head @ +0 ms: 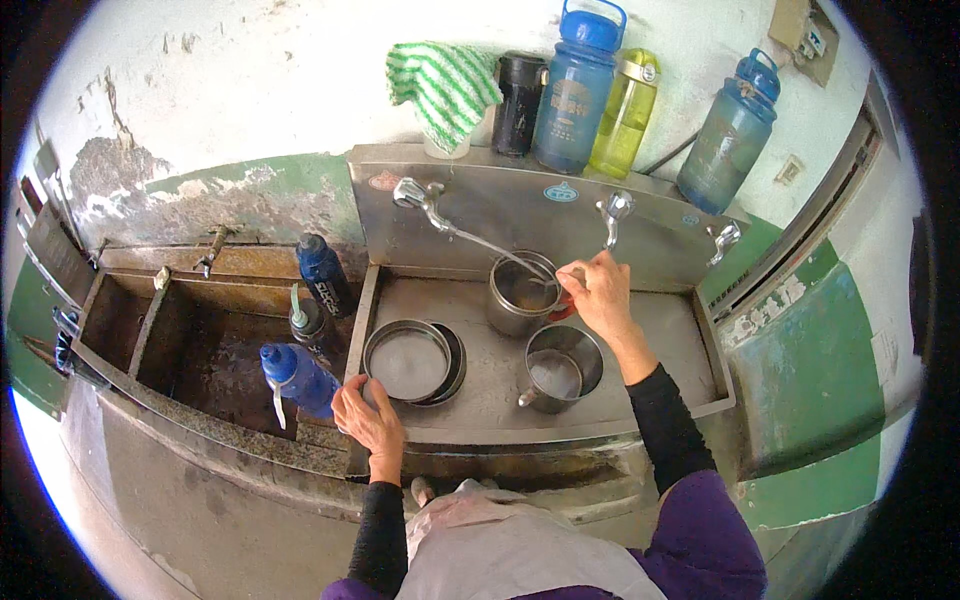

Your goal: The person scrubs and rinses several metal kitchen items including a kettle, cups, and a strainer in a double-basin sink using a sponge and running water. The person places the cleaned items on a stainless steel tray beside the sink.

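Note:
A steel mug (514,315) stands in the shallow steel sink (480,420), under a thin stream of water (491,246) from the left tap (424,201). At the mug's right rim is my right hand (600,294), thumb and forefinger close together. A red part (564,307) shows below it; the grip itself is hidden. A second steel mug (564,369) sits nearer me, its handle facing lower left. My left hand (371,420) is at the sink's left front edge, beside the base of a blue bottle (300,375). Two round steel lids or dishes (409,360) overlap close by.
An old stone trough (217,360) adjoins on the left, with a dark blue bottle (326,274) and a straw-topped bottle (306,319). Along the ledge stand a striped towel (442,90), a black flask (519,105), large blue bottles (574,97) and a yellow-green bottle (626,116).

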### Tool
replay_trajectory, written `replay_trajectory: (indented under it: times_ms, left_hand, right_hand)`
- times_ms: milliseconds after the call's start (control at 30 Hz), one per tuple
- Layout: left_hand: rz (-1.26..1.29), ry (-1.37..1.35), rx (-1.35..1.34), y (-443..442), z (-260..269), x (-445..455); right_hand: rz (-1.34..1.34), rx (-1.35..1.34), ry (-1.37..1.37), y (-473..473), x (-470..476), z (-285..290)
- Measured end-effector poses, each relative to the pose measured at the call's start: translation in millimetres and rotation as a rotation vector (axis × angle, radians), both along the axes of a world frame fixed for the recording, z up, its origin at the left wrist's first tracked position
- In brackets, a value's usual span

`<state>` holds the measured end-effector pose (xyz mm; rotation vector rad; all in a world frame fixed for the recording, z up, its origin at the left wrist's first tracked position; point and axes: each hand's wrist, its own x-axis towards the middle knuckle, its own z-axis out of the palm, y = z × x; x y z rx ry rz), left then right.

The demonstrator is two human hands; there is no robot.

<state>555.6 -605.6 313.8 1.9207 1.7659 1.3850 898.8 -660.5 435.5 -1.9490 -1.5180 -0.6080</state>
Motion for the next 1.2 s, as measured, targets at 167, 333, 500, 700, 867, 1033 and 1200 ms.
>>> replay_trajectory:
  times_ms: [167,333,500,700,867,1033,1200]
  left_hand:
    - [-0.006,0.002,0.021,0,-2,-1]
    - [0.019,0.02,0.025,2,-3,0]
    - [0.02,0.011,0.047,0,-3,1]
    - [0.028,-0.01,0.021,0,-1,1]
    - [0.029,0.005,0.034,-1,-1,3]
    - [0.039,-0.004,0.055,2,-2,2]
    - [0.047,-0.005,0.065,1,-4,3]
  right_hand:
    - [-0.101,-0.302,-0.042,15,-13,-12]
    - [-0.078,-0.133,0.073,16,8,-6]
    - [-0.115,-0.3,-0.067,16,-1,-20]
    - [-0.069,-0.108,-0.103,18,12,-12]
    - [-0.063,-0.347,-0.242,18,1,-12]
    - [0.007,-0.102,-0.248,12,6,-11]
    - [-0.018,-0.294,-0.068,13,5,-15]
